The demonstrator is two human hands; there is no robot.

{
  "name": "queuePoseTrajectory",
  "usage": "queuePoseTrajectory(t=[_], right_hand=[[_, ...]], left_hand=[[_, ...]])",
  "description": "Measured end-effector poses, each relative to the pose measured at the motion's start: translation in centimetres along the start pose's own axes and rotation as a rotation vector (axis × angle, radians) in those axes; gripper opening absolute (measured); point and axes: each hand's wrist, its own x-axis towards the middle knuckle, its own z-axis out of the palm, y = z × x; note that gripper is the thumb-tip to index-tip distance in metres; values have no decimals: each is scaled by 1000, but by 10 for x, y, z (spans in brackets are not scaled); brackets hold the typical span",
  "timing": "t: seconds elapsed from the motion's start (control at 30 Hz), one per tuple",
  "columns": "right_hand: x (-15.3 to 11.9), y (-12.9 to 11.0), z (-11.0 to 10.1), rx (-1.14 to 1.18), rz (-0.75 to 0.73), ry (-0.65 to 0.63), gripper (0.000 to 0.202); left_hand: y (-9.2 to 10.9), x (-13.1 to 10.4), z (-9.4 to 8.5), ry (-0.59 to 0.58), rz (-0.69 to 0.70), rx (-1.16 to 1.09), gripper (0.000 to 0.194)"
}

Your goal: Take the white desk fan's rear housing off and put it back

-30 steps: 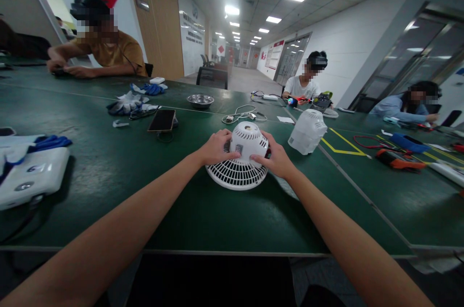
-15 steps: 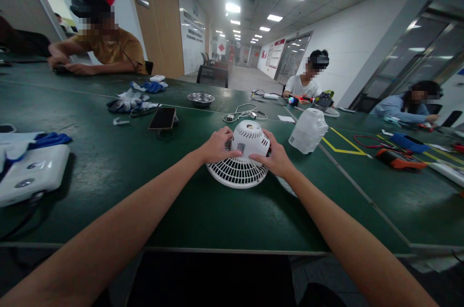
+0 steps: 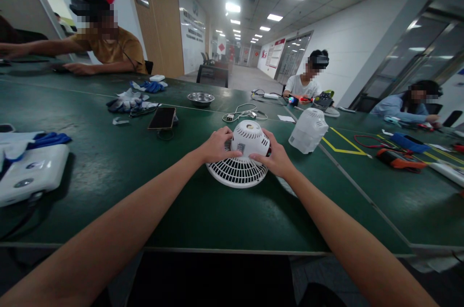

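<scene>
A white fan motor housing [image 3: 250, 140] with vent slots and a small label sits on top of a round white fan grille [image 3: 237, 175], which lies face down on the green table. My left hand [image 3: 220, 145] grips the housing's left side, thumb across its front. On the other side, my right hand [image 3: 276, 156] is closed round the housing, its thumb near the left one. Both sets of fingertips are partly hidden behind the housing. To the right of my right hand stands a translucent white plastic cover [image 3: 308, 130].
Behind the fan lie a coiled white cable [image 3: 244, 114] and a metal bowl [image 3: 200, 99]. Left are a phone [image 3: 162, 118], gloves [image 3: 128, 101] and a white box-shaped device [image 3: 36, 174]. An orange multimeter [image 3: 400, 159] lies right. Several people sit round the table [image 3: 232, 220].
My hands and the fan parts have not visibly moved. At the far left, the person in the brown shirt has stretched an arm out to the left.
</scene>
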Motion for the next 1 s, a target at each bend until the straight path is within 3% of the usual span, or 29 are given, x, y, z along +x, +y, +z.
queuePoseTrajectory(t=[0.43,0.67,0.83,1.0], right_hand=[[1,-5,-5,-155,-86,-8,79],[-3,-9,-13,-71,-52,-99,99],[-7,-16,-6,61,-63,-180,96],[-6,-11,-4,112,-55,-181,98]], left_hand=[[5,-3,-4,-7,80,68,65],[-4,0,-1,111,124,-89,63],[2,-4,1,63,198,-268,89],[4,-6,4,30,262,-345,110]])
